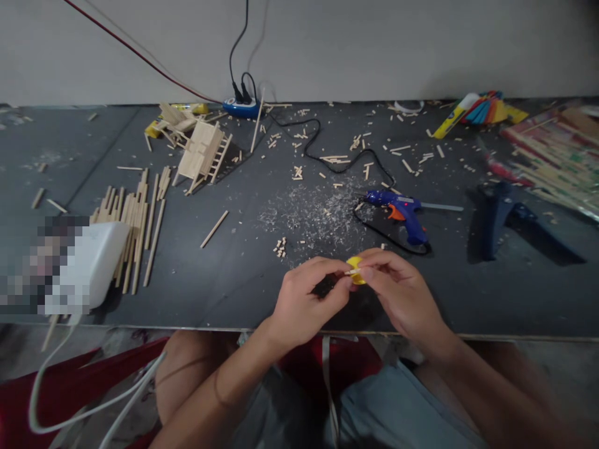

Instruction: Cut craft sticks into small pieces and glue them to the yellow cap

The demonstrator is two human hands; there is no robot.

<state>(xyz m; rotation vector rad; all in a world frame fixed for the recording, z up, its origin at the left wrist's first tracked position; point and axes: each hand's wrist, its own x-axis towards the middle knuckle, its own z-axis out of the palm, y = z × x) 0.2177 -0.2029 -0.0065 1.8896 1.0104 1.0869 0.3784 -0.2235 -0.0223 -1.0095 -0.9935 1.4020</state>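
Note:
Close together near the table's front edge, my left hand (314, 293) and my right hand (403, 288) meet at the fingertips. Between them is a short, pale wooden stick piece (353, 272), pinched by my left fingertips. A small, rounded yellow object (356, 262) sits at my right fingertips, which are closed on it; its kind is unclear and the fingers partly cover it. Just beyond my hands lies a blue hot glue gun (403, 211) with an orange trigger and a glue stick in its back. A small pile of cut wood bits (280, 247) rests ahead of my left hand.
A small wooden stick model (201, 153) stands back left, near a blue power socket (241, 107). Wooden sticks (135, 231) lie beside a white box-like device (100, 262). Rightward are a dark blue tool (498, 221), a yellow glue tube (456, 116) and packaged sticks (556, 156).

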